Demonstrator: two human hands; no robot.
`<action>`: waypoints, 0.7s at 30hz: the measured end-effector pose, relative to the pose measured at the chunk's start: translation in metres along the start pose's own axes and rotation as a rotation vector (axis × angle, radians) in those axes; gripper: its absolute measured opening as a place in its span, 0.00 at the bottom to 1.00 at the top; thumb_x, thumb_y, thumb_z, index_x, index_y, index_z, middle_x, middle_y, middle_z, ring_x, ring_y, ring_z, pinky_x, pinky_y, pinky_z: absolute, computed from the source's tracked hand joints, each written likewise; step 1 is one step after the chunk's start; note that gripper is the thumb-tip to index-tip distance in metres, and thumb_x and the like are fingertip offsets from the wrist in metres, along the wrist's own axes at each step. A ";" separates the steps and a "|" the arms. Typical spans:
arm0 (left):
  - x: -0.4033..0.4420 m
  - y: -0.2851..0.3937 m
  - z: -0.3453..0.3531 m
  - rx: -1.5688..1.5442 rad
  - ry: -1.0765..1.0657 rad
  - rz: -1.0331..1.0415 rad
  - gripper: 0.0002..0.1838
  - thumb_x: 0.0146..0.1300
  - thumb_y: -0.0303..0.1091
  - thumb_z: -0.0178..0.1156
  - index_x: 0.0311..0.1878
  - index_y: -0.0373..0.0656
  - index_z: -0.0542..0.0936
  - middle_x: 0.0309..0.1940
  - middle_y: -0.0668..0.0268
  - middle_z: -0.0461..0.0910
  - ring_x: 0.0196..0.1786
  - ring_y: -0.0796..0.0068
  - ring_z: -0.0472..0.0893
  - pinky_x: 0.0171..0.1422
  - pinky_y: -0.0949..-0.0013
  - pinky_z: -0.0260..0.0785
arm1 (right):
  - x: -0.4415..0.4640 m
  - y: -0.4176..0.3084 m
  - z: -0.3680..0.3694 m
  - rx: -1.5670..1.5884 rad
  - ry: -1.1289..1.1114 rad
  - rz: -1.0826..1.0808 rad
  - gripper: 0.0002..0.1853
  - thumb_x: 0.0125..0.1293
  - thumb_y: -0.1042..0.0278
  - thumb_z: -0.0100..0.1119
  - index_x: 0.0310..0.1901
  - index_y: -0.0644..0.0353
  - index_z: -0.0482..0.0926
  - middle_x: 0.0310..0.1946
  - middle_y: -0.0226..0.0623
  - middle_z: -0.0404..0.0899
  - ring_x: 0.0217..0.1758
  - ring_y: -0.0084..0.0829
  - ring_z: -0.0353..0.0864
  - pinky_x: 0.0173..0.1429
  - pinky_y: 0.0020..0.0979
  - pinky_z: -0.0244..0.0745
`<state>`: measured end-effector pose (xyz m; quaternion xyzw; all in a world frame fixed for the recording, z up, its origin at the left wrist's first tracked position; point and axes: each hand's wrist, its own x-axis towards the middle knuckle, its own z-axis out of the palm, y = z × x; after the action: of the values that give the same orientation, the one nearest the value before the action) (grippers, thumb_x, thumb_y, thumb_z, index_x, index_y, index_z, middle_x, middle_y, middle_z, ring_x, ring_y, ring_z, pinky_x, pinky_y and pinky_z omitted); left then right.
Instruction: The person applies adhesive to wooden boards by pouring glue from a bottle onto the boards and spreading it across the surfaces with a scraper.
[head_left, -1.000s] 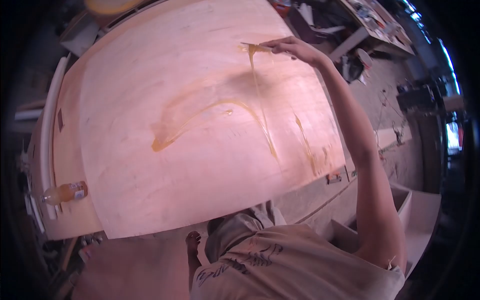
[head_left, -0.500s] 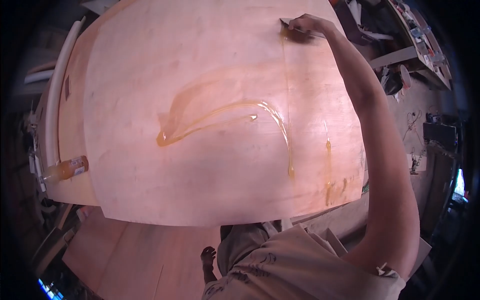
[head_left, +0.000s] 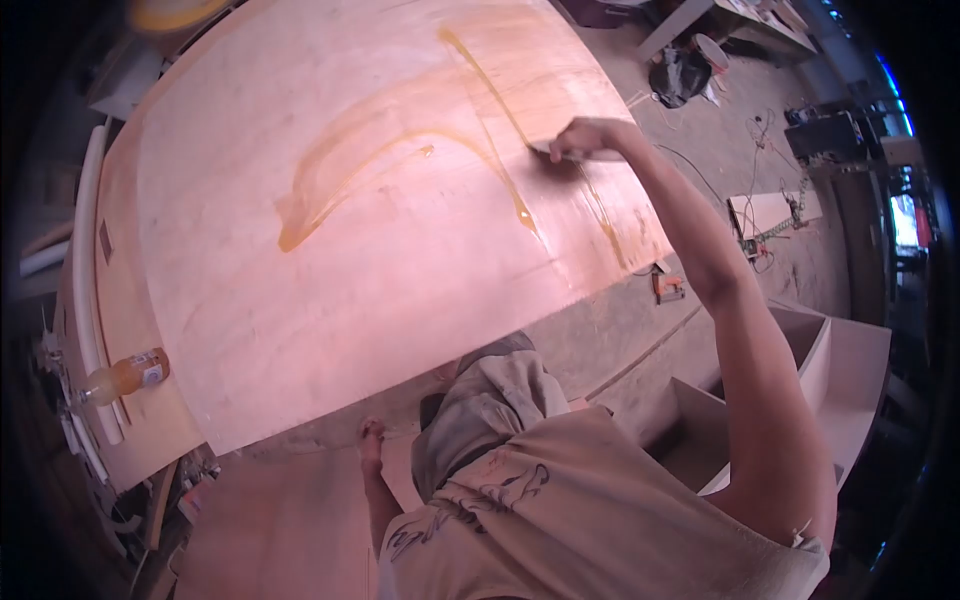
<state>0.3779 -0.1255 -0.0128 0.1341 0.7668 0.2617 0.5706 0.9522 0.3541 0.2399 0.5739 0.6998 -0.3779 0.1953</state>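
Note:
At the right part of a large pale wooden sheet (head_left: 350,320), my right hand (head_left: 592,138) is closed on a thin flat scraper (head_left: 541,147), whose edge rests against the surface. A line of amber glue-like liquid (head_left: 490,85) runs from the far side down to the scraper. Another glossy trail (head_left: 420,135) curves across the middle of the sheet, and a shorter streak (head_left: 608,228) lies near the right edge. My left hand (head_left: 372,432) hangs low beside my body, away from the sheet, fingers loosely bent and holding nothing visible.
An orange-tinted bottle (head_left: 128,377) lies at the left edge, next to long white tubes (head_left: 88,270). On the floor to the right are an orange tool (head_left: 668,287), a black bag (head_left: 680,78) and cables. An open wooden box frame (head_left: 830,375) stands close to my right side.
My right hand has drawn the scraper from the far side toward me, leaving a fresh amber line. The view has turned, showing more floor on the right.

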 end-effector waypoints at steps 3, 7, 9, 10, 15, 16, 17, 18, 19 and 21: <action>0.016 0.006 -0.024 -0.011 -0.055 0.139 0.09 0.60 0.35 0.62 0.44 0.49 0.79 0.35 0.73 0.76 0.36 0.78 0.76 0.42 0.72 0.69 | -0.055 0.013 0.058 0.084 0.010 -0.065 0.19 0.51 0.46 0.57 0.37 0.48 0.87 0.40 0.36 0.84 0.41 0.34 0.80 0.49 0.32 0.72; 0.032 0.003 -0.030 -0.071 -0.071 0.127 0.09 0.61 0.33 0.62 0.44 0.47 0.79 0.35 0.74 0.76 0.35 0.80 0.75 0.37 0.74 0.70 | -0.120 0.013 0.117 0.229 0.026 0.131 0.20 0.49 0.49 0.60 0.40 0.51 0.86 0.42 0.38 0.84 0.46 0.34 0.80 0.53 0.32 0.72; 0.033 -0.002 -0.024 -0.026 -0.074 0.083 0.09 0.62 0.35 0.61 0.44 0.46 0.79 0.35 0.73 0.76 0.35 0.79 0.75 0.38 0.73 0.70 | -0.143 0.008 0.136 0.241 0.018 0.196 0.24 0.46 0.51 0.63 0.45 0.54 0.85 0.47 0.43 0.83 0.51 0.36 0.80 0.59 0.31 0.70; 0.035 -0.004 -0.019 0.020 -0.077 0.050 0.09 0.62 0.35 0.61 0.45 0.46 0.79 0.35 0.73 0.77 0.35 0.79 0.75 0.38 0.73 0.70 | -0.144 0.022 0.154 0.240 0.012 0.213 0.24 0.46 0.51 0.63 0.44 0.54 0.85 0.47 0.43 0.83 0.50 0.36 0.80 0.58 0.31 0.70; 0.031 -0.031 0.009 0.157 -0.113 -0.060 0.11 0.64 0.39 0.59 0.45 0.45 0.79 0.36 0.71 0.78 0.36 0.77 0.76 0.38 0.71 0.70 | -0.200 -0.018 0.129 0.242 -0.211 0.465 0.30 0.48 0.44 0.61 0.49 0.56 0.82 0.50 0.43 0.79 0.46 0.36 0.79 0.47 0.35 0.73; 0.031 -0.039 0.010 0.147 -0.133 -0.052 0.12 0.65 0.40 0.58 0.46 0.45 0.79 0.36 0.70 0.78 0.37 0.76 0.76 0.38 0.71 0.70 | -0.214 -0.026 0.107 0.363 -0.220 0.517 0.31 0.50 0.43 0.59 0.53 0.54 0.80 0.52 0.42 0.78 0.49 0.36 0.78 0.48 0.35 0.74; 0.028 -0.045 0.012 0.136 -0.152 -0.045 0.12 0.65 0.41 0.58 0.47 0.45 0.78 0.37 0.70 0.78 0.38 0.75 0.77 0.38 0.70 0.70 | -0.213 -0.028 0.083 0.479 -0.239 0.563 0.33 0.51 0.43 0.58 0.57 0.52 0.78 0.54 0.40 0.77 0.52 0.36 0.76 0.49 0.35 0.74; 0.028 -0.053 0.014 0.112 -0.157 -0.035 0.13 0.65 0.42 0.57 0.47 0.45 0.78 0.37 0.69 0.79 0.38 0.75 0.77 0.38 0.70 0.70 | -0.193 0.003 0.060 0.414 -0.171 0.261 0.33 0.53 0.41 0.57 0.59 0.51 0.76 0.53 0.39 0.77 0.54 0.36 0.76 0.51 0.37 0.74; 0.027 -0.057 0.010 0.089 -0.178 -0.057 0.13 0.65 0.41 0.57 0.48 0.46 0.78 0.37 0.69 0.79 0.38 0.74 0.78 0.39 0.70 0.70 | -0.171 0.030 0.042 0.359 -0.104 -0.046 0.34 0.54 0.40 0.55 0.61 0.50 0.75 0.53 0.39 0.77 0.55 0.37 0.75 0.52 0.39 0.74; 0.026 -0.061 -0.003 0.054 -0.219 -0.096 0.12 0.65 0.38 0.56 0.49 0.47 0.77 0.38 0.68 0.79 0.39 0.74 0.78 0.40 0.71 0.69 | -0.170 -0.045 -0.034 0.357 0.061 -0.038 0.32 0.59 0.40 0.51 0.61 0.51 0.74 0.54 0.36 0.77 0.55 0.38 0.75 0.53 0.41 0.74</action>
<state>0.3723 -0.1638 -0.0674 0.1403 0.7123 0.1974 0.6588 0.9603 0.2654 0.3956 0.5974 0.6380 -0.4820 0.0617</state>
